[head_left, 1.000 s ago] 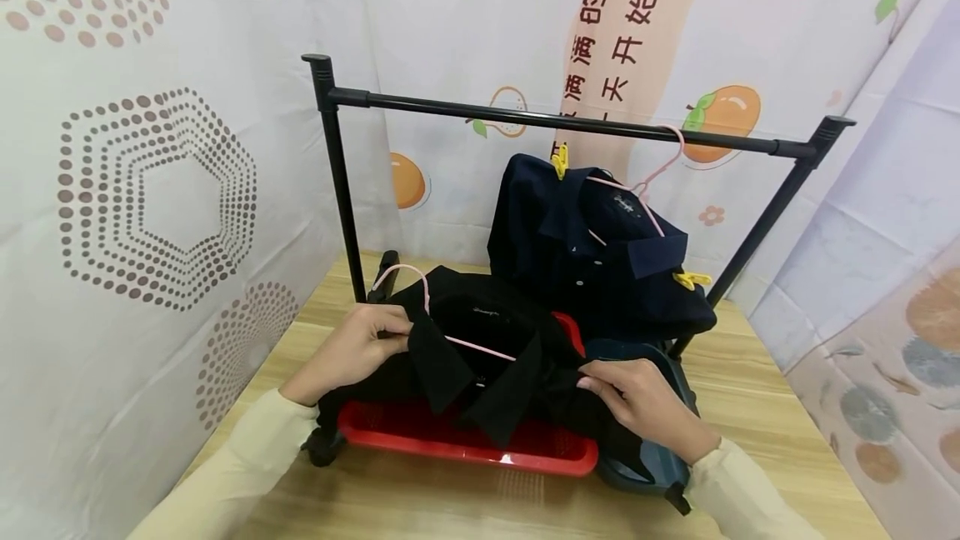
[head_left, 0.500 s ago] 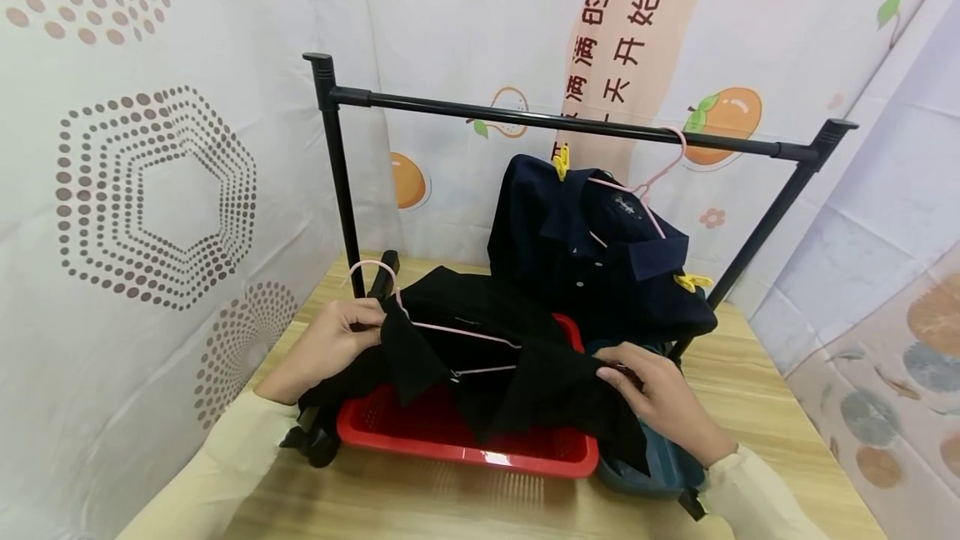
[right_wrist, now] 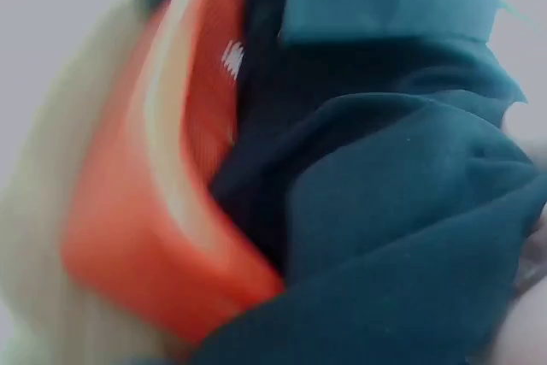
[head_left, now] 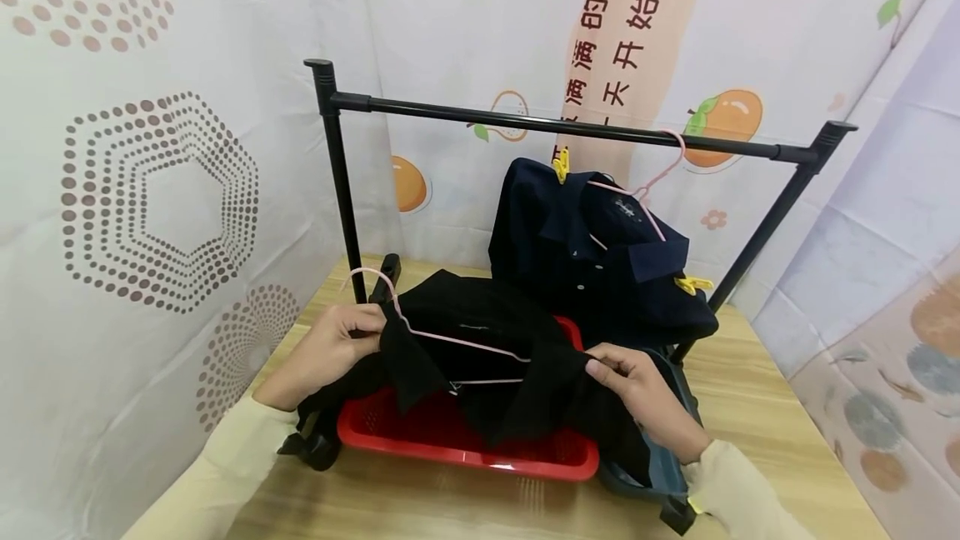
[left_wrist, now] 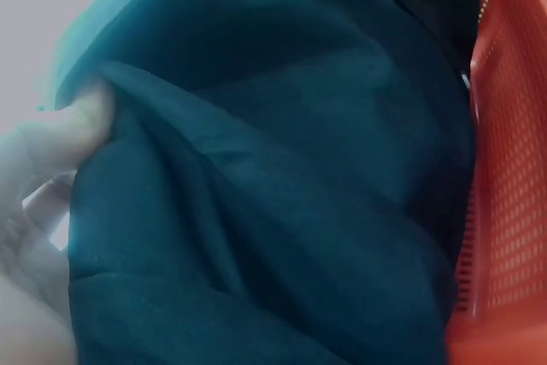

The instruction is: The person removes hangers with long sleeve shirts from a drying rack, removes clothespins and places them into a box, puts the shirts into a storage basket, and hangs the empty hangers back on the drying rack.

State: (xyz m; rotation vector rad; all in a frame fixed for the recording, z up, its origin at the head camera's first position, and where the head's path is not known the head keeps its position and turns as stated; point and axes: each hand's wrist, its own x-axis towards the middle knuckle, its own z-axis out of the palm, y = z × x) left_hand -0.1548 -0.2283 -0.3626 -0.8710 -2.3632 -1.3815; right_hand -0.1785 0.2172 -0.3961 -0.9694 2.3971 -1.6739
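Observation:
A black collared shirt (head_left: 480, 298) is spread over a red basket (head_left: 465, 450), with a pink hanger (head_left: 468, 343) inside its neck opening. The hanger's hook sticks up at the left of the collar. My left hand (head_left: 330, 352) pinches the shirt at its left shoulder, beside the hook; in the left wrist view the thumb presses on the cloth (left_wrist: 256, 177). My right hand (head_left: 641, 394) pinches the right shoulder. In the right wrist view the shirt (right_wrist: 402, 185) hangs in folds above the basket, and only the edge of the hand shows.
Behind stands a black clothes rack (head_left: 525, 117). A navy shirt (head_left: 592, 265) hangs from it on another pink hanger (head_left: 663, 167), with yellow clips (head_left: 561, 165) on its shoulders. A dark blue basket (head_left: 663, 461) sits right of the red one, on a wooden table (head_left: 772, 440).
The left hand has moved left with the shirt and hook. The collar is pulled wider and more of the hanger shows. The right hand went slightly right, then back a little.

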